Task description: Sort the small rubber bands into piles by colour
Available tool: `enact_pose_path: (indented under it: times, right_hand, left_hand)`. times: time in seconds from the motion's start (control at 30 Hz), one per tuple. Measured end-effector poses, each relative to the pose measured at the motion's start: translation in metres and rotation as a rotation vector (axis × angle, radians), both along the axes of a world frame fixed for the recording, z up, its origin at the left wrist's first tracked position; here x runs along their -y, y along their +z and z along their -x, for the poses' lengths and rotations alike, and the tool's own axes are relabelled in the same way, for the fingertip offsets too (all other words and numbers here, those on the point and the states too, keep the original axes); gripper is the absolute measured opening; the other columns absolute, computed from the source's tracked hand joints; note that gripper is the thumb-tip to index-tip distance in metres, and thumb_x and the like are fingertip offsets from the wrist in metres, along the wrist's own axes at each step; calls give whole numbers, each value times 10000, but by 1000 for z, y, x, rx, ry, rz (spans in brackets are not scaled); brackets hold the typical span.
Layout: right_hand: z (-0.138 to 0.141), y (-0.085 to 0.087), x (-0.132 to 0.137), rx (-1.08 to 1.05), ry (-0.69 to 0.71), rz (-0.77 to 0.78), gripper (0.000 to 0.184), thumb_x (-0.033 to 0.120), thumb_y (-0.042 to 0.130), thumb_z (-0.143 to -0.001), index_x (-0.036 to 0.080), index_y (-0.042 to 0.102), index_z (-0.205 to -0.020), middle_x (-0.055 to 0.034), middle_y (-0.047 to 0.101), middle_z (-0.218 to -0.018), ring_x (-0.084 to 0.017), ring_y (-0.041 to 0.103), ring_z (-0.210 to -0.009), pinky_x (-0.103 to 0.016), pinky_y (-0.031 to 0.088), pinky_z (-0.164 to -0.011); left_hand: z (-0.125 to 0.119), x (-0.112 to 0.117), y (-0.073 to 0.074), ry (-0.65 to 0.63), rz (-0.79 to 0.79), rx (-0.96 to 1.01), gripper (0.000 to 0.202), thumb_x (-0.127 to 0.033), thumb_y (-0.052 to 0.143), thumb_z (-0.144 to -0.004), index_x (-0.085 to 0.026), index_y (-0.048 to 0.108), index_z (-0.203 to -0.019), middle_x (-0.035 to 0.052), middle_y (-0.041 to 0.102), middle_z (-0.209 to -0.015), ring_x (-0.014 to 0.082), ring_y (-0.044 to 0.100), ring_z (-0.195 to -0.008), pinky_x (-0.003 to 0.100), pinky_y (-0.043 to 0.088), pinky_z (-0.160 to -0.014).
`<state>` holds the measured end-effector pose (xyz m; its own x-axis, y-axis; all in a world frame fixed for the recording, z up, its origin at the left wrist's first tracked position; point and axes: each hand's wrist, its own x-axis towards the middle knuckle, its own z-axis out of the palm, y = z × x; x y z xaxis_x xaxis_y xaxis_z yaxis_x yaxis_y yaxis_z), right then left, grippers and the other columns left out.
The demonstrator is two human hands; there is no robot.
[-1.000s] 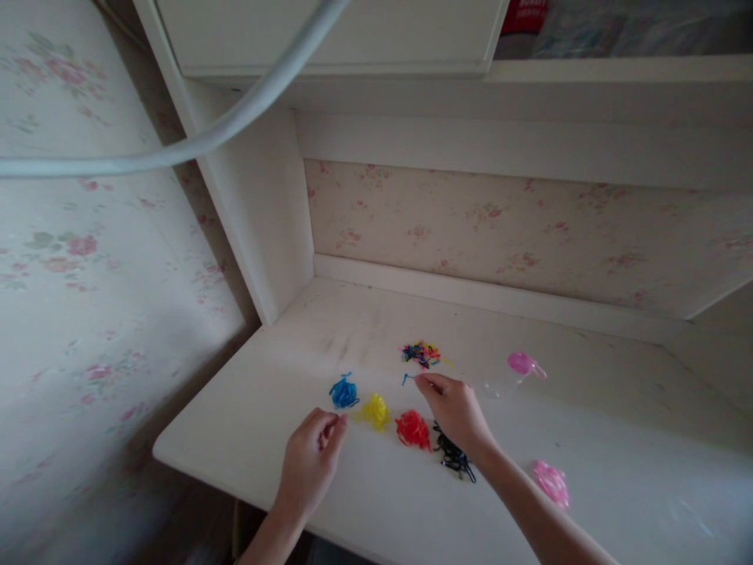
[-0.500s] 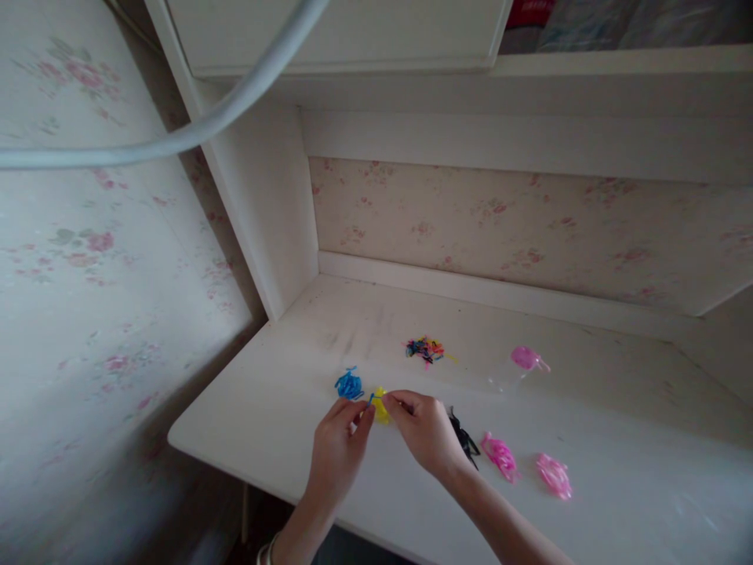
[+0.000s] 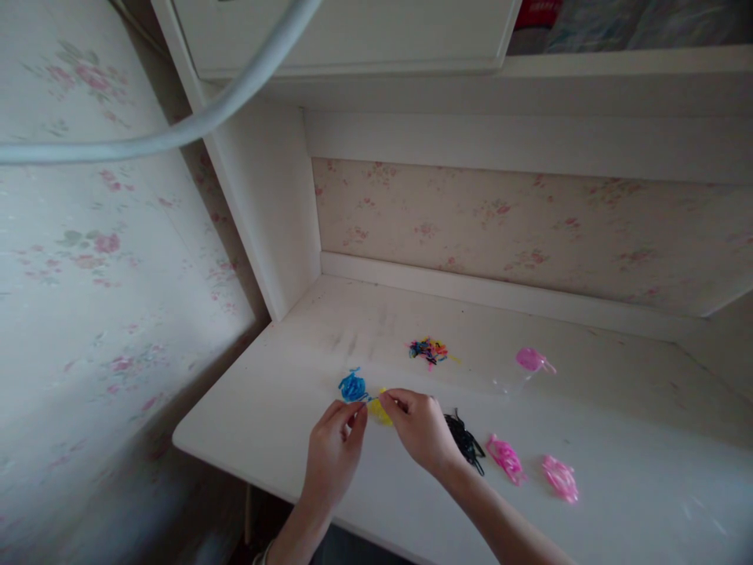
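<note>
A short, thin blue strand [image 3: 372, 399] stretches between the fingertips of my two hands, low over the desk. My left hand [image 3: 335, 451] pinches one end, closed at thumb and index finger. At the other end my right hand [image 3: 420, 433] pinches it too, its remaining fingers curled in. Just beyond my left fingertips lies a pile of blue strands [image 3: 352, 386]. Below the strand is a yellow pile [image 3: 380, 412], partly hidden by my right hand. Black strands [image 3: 467, 446] show to the right of my right wrist.
Bright pink [image 3: 506, 459] and pale pink strand piles [image 3: 561, 479] lie at right on the white desk [image 3: 271, 416]. Farther back are a mixed-colour heap [image 3: 429, 351] and a pink item [image 3: 532, 359] with clear plastic. A white curved tube [image 3: 235, 90] crosses the upper left.
My hands are slightly farther apart in the view, the left one shifted a little left. The blue strand looks straighter between them. The camera view has moved slightly.
</note>
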<state>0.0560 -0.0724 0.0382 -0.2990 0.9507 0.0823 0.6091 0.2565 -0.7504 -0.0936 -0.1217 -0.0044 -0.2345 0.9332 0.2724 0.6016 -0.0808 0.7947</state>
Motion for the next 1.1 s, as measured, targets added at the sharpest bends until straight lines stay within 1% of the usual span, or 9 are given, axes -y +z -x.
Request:
enact_pose_path:
  times: [0.23, 0.33, 0.43, 0.57, 0.67, 0.77, 0.83, 1.0, 1.1]
  right_hand:
    - [-11, -4, 3, 135, -77, -100, 377, 396, 395, -899, 226, 686, -730, 15, 571, -535, -103, 470, -501, -190, 275, -493]
    - [-12, -7, 8, 135, -81, -95, 395, 412, 383, -906, 230, 687, -732, 18, 561, -521, -101, 453, -479, -192, 270, -483]
    - [-14, -8, 11, 124, -97, -90, 392, 416, 382, -909, 233, 690, -749, 23, 566, -531, -99, 463, -483, -190, 277, -489]
    - [-19, -7, 12, 141, -105, -96, 401, 400, 372, -913, 224, 684, -732, 23, 574, -536, -99, 480, -490, -187, 283, -494]
    - [-19, -6, 12, 185, -95, -110, 403, 395, 364, -918, 230, 686, -741, 23, 582, -533, -102, 492, -486, -189, 282, -490]
    - [-13, -2, 10, 256, -69, -144, 392, 393, 361, -925, 242, 684, -762, 18, 625, -577, -106, 523, -503, -194, 286, -499]
    - [-3, 1, 6, 313, -47, -182, 386, 389, 351, -934, 252, 682, -789, 16, 659, -632, -107, 555, -536, -196, 293, -519]
    - [28, 2, -15, 502, 14, -235, 426, 388, 278, -960, 282, 673, -843, 12, 713, -810, -127, 634, -710, -207, 314, -570]
    - [41, -4, -27, 540, 43, -215, 371, 392, 341, -930, 274, 683, -848, -19, 718, -810, -159, 640, -683, -222, 327, -568]
  left_hand:
    - [22, -6, -7, 35, -35, -173, 272, -346, 453, -895, -200, 676, -950, 14, 633, -781, 86, 565, -584, 208, 450, -590]
    - [28, -15, -6, 80, -11, -292, 269, -342, 449, -892, -211, 672, -965, 10, 645, -814, 93, 588, -617, 211, 460, -619]
    - [31, -24, -3, 102, 41, -402, 263, -326, 440, -891, -221, 664, -980, 12, 653, -887, 112, 619, -723, 221, 469, -674]
    - [38, -27, -1, 60, 57, -436, 290, -323, 424, -891, -226, 639, -1060, 18, 649, -900, 123, 620, -768, 228, 476, -704]
    - [48, -19, -5, 36, 28, -352, 316, -346, 413, -896, -223, 613, -1107, 13, 636, -850, 119, 604, -685, 235, 481, -665]
    - [57, -3, -15, 63, 23, -253, 312, -380, 420, -893, -199, 625, -1044, 3, 616, -765, 110, 554, -550, 241, 477, -583]
    - [59, 8, -22, 75, 12, -234, 301, -383, 421, -894, -188, 629, -990, 1, 607, -729, 111, 542, -530, 240, 472, -559]
    - [50, 23, -29, 54, -42, -361, 237, -317, 399, -912, -209, 602, -971, 15, 617, -777, 115, 583, -609, 225, 465, -590]
    - [44, 24, -31, 8, -20, -467, 206, -280, 393, -916, -229, 580, -987, 15, 620, -822, 121, 610, -678, 213, 459, -585]
